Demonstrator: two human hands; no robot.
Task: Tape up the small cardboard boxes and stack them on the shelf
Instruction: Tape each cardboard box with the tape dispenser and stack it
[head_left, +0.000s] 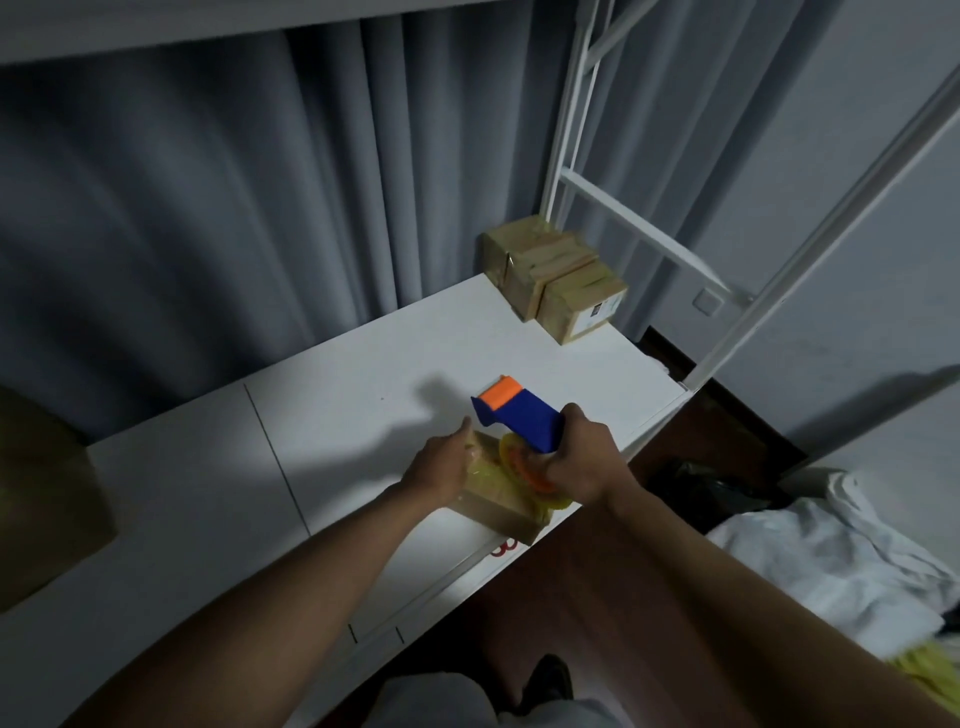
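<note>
Head view: a small cardboard box (496, 506) is held down at the near edge of the white surface (332, 426), partly under both hands. Its long axis runs diagonally, from the left hand toward the near right edge. The left hand (441, 465) is laid on the box's top, fingers fairly straight, pressing. The right hand (582, 457) is wrapped around the handle of a blue tape dispenser (524, 415); the dispenser's orange-tipped nose is pointed away and to the left, past the left hand's fingertips. Its tape roll (519, 462) is seen touching the box top, between the hands. Well beyond the right hand, taped boxes (556, 275) are stacked at the far corner against a white shelf frame (613, 208). Grey curtains (208, 208) are hung behind. A large brown box (47, 499) is placed far left of the left hand. White cloth (831, 551) is lying right of the right arm.
</note>
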